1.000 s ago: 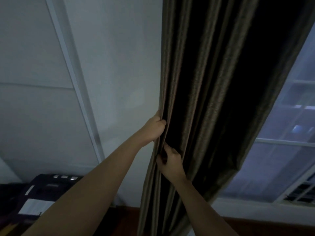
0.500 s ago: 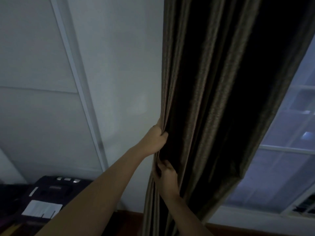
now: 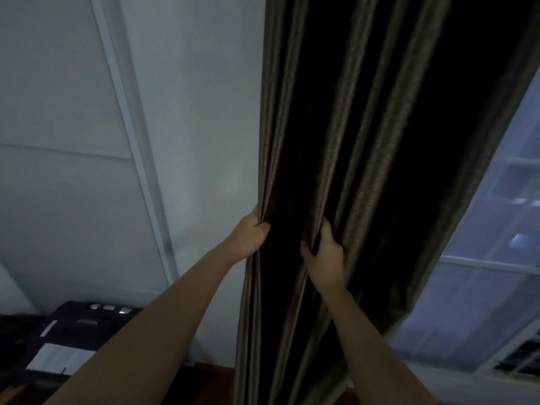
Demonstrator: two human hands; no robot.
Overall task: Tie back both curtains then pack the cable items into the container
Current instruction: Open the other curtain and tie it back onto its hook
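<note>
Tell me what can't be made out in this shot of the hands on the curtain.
Head view only.
curtain: top and hem cut off by frame edges.
left hand: fingertips hidden behind the curtain's edge.
right hand: fingertips buried in a pleat.
dark device, lower left: too dim to identify.

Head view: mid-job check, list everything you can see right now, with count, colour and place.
curtain: one, dark brown, hangs down the centre in gathered folds
wall: one, pale grey-white, left of the curtain
trim strip: one, white, runs slantwise down the wall at left
window: one, bluish panes in a white frame, right of the curtain
dark device: one, black with light buttons and a white sheet or label, lower left corner; what it is cannot be told
left hand: one, fingers curled round the curtain's left edge
right hand: one, grips a fold of the curtain just to the right of the left hand
</note>
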